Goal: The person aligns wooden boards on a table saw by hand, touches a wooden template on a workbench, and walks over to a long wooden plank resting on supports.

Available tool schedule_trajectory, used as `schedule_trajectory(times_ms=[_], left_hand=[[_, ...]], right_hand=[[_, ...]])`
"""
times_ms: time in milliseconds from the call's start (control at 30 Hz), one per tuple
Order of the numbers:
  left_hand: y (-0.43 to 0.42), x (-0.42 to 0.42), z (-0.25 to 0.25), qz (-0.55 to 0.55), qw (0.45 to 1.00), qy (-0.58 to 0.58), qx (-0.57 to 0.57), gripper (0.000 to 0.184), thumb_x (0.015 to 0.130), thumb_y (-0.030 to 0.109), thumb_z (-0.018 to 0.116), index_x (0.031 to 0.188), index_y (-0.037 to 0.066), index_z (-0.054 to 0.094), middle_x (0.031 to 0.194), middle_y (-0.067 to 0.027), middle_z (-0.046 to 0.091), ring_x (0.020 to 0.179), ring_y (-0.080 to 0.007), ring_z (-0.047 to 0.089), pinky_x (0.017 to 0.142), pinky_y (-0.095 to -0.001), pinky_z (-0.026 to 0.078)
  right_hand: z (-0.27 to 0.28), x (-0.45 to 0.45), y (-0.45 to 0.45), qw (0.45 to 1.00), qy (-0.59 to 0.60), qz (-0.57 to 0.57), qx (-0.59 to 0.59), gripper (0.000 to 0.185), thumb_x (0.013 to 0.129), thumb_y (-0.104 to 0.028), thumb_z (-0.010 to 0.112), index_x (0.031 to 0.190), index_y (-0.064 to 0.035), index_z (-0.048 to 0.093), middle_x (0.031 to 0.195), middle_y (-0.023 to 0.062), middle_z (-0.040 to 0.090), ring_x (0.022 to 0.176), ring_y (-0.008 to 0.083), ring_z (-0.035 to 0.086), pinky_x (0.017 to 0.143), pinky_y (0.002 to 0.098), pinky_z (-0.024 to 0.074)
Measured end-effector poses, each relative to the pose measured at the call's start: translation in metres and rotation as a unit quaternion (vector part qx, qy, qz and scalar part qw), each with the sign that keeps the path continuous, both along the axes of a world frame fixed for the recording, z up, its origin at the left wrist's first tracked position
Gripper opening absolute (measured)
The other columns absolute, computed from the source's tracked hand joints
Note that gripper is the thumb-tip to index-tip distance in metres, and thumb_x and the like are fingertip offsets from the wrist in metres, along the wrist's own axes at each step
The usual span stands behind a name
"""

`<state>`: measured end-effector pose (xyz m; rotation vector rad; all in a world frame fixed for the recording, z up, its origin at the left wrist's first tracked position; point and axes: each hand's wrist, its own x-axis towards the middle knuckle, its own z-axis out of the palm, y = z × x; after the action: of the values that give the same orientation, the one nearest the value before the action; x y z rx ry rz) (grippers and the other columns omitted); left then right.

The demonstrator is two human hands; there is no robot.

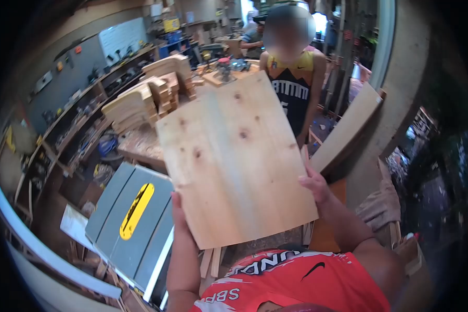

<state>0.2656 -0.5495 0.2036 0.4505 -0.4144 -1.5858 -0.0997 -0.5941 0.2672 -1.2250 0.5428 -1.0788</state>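
A large, pale wooden panel point(234, 166) with several dark knots and a greyish streak is held up in front of my chest, tilted. My left hand point(179, 210) grips its lower left edge, with the fingers mostly hidden behind the wood. At the right edge, my right hand point(315, 184) holds the panel, its thumb against the side and other fingers partly hidden. Just left of the panel lies a grey table saw top point(106, 218) with a yellow blade insert point(137, 211).
Behind the panel stands a person point(294, 78) in a dark and yellow jersey. Stacked curved wood pieces point(135, 106) sit on a bench at the back left. A long board point(346, 127) leans at the right. Cluttered shelves point(78, 117) line the left wall.
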Motion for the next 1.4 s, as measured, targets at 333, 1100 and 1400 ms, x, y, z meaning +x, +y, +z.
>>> schedule_trajectory(times_ms=[333, 1100, 1400], left_hand=[[0.252, 0.062, -0.071, 0.507, 0.802, -0.285, 0.139, 0.05, 0.089, 0.025, 0.061, 0.129, 0.002, 0.041, 0.123, -0.0116, 0.055, 0.109, -0.0235, 0.055, 0.095, -0.0366, 0.044], [0.637, 0.203, -0.123, 0.481, 0.806, -0.182, 0.294, 0.049, 0.094, 0.025, 0.053, 0.133, -0.001, 0.038, 0.125, -0.0146, 0.053, 0.11, -0.0236, 0.054, 0.09, -0.0352, 0.046], [0.647, 0.278, -0.137, 0.424, 0.835, -0.189, 0.297, 0.049, 0.095, 0.021, 0.052, 0.135, -0.002, 0.035, 0.128, -0.0181, 0.05, 0.111, -0.0286, 0.054, 0.093, -0.0386, 0.046]], right_hand=[[-0.072, 0.181, -0.014, 0.922, 0.072, 0.367, -0.101, 0.087, 0.081, -0.029, 0.063, 0.146, 0.0001, 0.013, 0.148, 0.012, 0.027, 0.135, 0.0186, 0.026, 0.109, 0.0331, 0.0218], [-0.082, 0.461, 0.33, 0.894, 0.241, 0.347, -0.149, 0.079, 0.086, -0.027, 0.063, 0.147, -0.0058, 0.017, 0.129, 0.0204, 0.051, 0.115, 0.0245, 0.053, 0.097, 0.032, 0.0394], [-0.074, 0.527, 0.335, 0.892, 0.281, 0.299, -0.19, 0.077, 0.084, -0.028, 0.063, 0.145, -0.0081, 0.023, 0.139, 0.0183, 0.042, 0.127, 0.0262, 0.042, 0.104, 0.0326, 0.0326]])
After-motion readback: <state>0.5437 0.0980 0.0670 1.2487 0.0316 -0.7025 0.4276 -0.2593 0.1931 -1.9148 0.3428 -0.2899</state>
